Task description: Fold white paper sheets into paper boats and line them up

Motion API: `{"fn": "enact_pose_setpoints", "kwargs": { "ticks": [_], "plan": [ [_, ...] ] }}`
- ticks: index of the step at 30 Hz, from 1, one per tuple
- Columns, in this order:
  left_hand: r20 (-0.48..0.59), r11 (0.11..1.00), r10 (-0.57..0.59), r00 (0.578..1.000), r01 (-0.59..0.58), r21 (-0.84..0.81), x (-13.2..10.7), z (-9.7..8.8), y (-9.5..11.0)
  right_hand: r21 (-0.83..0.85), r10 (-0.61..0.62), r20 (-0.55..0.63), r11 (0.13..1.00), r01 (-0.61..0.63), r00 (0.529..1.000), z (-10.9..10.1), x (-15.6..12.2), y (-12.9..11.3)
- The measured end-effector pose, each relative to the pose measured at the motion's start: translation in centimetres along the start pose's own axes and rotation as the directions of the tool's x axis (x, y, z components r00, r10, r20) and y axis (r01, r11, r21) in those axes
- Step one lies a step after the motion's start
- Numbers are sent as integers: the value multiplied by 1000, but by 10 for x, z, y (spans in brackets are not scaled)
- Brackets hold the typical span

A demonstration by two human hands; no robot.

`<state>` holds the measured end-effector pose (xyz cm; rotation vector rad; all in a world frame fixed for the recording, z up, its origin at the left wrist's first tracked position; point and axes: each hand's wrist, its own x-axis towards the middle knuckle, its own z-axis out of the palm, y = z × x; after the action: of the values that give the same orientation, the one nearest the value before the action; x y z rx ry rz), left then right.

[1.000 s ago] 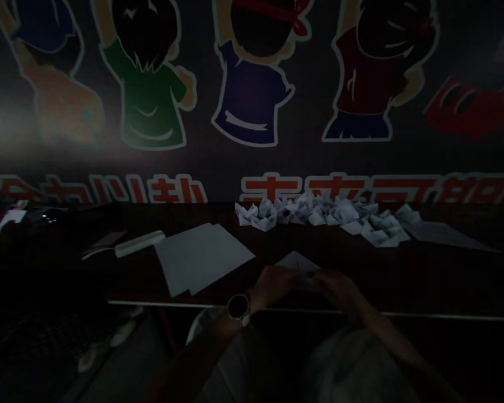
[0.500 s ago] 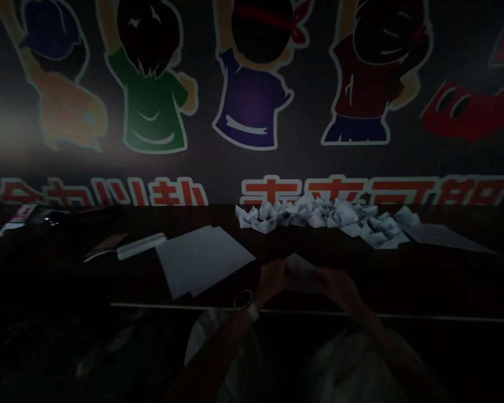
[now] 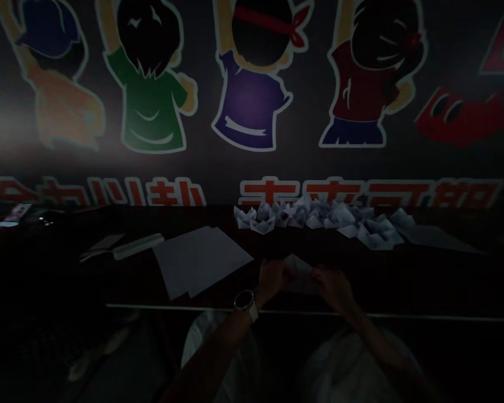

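Observation:
A partly folded sheet of white paper [image 3: 301, 271] with a pointed top lies between my hands, near the front edge of the dark table. My left hand [image 3: 274, 278], below which a watch [image 3: 244, 300] sits on the wrist, is closed on the paper's left side. On the right side, my right hand [image 3: 332, 285] pinches the same paper. Fingertips are dim and partly hidden. Beyond the hands stands a row of several folded paper boats [image 3: 298, 214]. Left of my left hand lie flat white paper sheets [image 3: 204, 260], overlapping each other.
At the left, a white elongated object [image 3: 138, 246] lies beside a flat brownish piece [image 3: 105, 242]. Another paper sheet [image 3: 443, 239] rests right of the boats. A wall with painted cartoon figures [image 3: 252, 101] rises behind the table. The table's front edge [image 3: 172, 307] runs before my knees.
The view has shifted slightly. Both hands stay on the folded paper with barely any movement; the right hand sits a little further left in the picture.

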<state>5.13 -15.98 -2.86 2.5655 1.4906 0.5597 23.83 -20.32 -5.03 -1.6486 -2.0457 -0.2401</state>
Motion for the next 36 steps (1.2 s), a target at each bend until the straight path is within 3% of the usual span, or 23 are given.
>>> {"fn": "enact_pose_setpoints", "kwargs": {
  "ticks": [7,12,16,21,25,28,31,34,36],
  "plan": [
    [-19,999,31,999,-30,40,2,4,-3,-34,-30,-8,999,30,1000,4,-2,2],
    [-22,984,139,990,-135,118,0,2,3,-129,-30,-34,991,25,999,10,-5,7],
    [8,980,145,989,-145,140,-1,-1,7,-204,24,-80,978,-40,996,14,-12,20],
    [-20,978,161,987,-157,134,-5,1,5,-245,169,-31,954,-171,985,5,-21,40],
    [-30,979,164,986,-159,125,-6,1,4,-249,177,-12,953,-175,984,-3,-22,43],
    [-22,977,159,987,-154,147,-6,0,5,-317,146,-84,934,-165,986,-8,-22,34],
    [-16,971,165,986,-160,178,-6,0,5,-368,20,-159,927,-78,987,-7,-24,21],
    [-15,971,167,986,-162,174,-6,0,4,-253,-111,-167,965,67,980,0,-27,16],
    [-17,973,167,986,-162,163,-6,1,3,-126,-118,-171,987,97,978,6,-27,19]
  ]
}}
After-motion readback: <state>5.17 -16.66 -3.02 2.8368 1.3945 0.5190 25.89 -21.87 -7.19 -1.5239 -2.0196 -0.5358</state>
